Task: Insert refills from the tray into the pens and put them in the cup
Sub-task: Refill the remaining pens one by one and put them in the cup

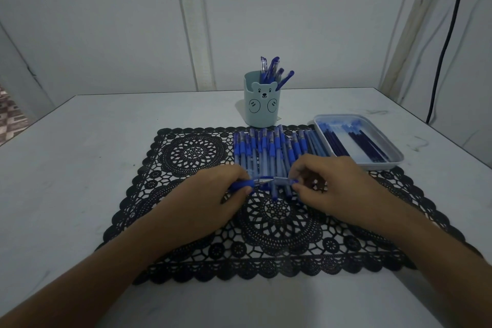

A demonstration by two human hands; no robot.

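White table [80, 168] under black lace mat [277, 221]. Noted left hand [213, 194] gripping blue pen section [241, 184], right hand [332, 181] pinching clear pen part [285, 181], tips nearly meeting. Loose pens [266, 149] on mat beside refill tray [394, 160]; cup [262, 106] behind, holding pens.

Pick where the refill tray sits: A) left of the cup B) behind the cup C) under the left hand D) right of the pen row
D: the tray holding dark refills lies just right of the row of pens, and right of the cup, nearer the camera.
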